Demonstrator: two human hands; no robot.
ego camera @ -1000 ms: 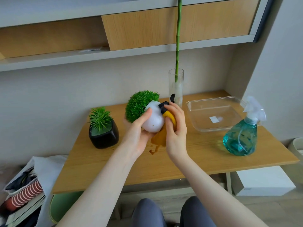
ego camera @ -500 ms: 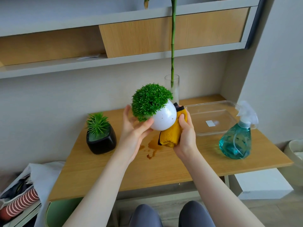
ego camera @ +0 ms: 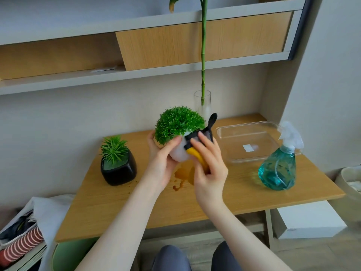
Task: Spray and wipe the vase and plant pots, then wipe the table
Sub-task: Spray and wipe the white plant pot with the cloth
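At centre frame our left hand (ego camera: 162, 163) cups the white pot (ego camera: 178, 153) aloft while our right hand (ego camera: 210, 163) pinches the cloth (ego camera: 195, 153); we should rotate the pot steadily and press lightly.

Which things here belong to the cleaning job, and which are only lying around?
For the job:
- white pot, in left hand
- yellow cloth, in right hand
- spray bottle
- black pot
- glass vase
- table, with brown spill

Lying around:
- clear tray
- white box
- striped fabric
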